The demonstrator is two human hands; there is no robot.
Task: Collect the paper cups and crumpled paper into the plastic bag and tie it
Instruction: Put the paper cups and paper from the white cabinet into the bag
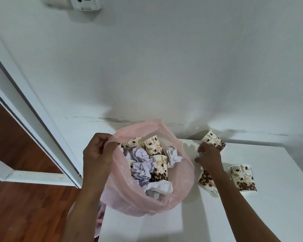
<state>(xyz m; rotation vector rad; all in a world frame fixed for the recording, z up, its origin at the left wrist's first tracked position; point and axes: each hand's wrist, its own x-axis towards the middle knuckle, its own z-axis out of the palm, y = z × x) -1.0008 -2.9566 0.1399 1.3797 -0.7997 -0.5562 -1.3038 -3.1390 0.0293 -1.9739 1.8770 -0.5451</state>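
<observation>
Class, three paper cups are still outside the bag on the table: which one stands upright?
The paper cup nearest the table's right edge stands upright, clear of the right hand; the other two lie tipped beside that hand.

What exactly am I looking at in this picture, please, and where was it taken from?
There is no machine here: a person wears a camera on the head, looking down at their own two bare hands. The left hand pinches the rim of a thin pink plastic bag, holding it open at the edge of a white table. Inside the bag lie coffee-bean-printed paper cups and crumpled white paper balls. The right hand reaches over the table and grips a small piece of white crumpled paper. Three more printed cups remain on the table, one standing upright to the right.
</observation>
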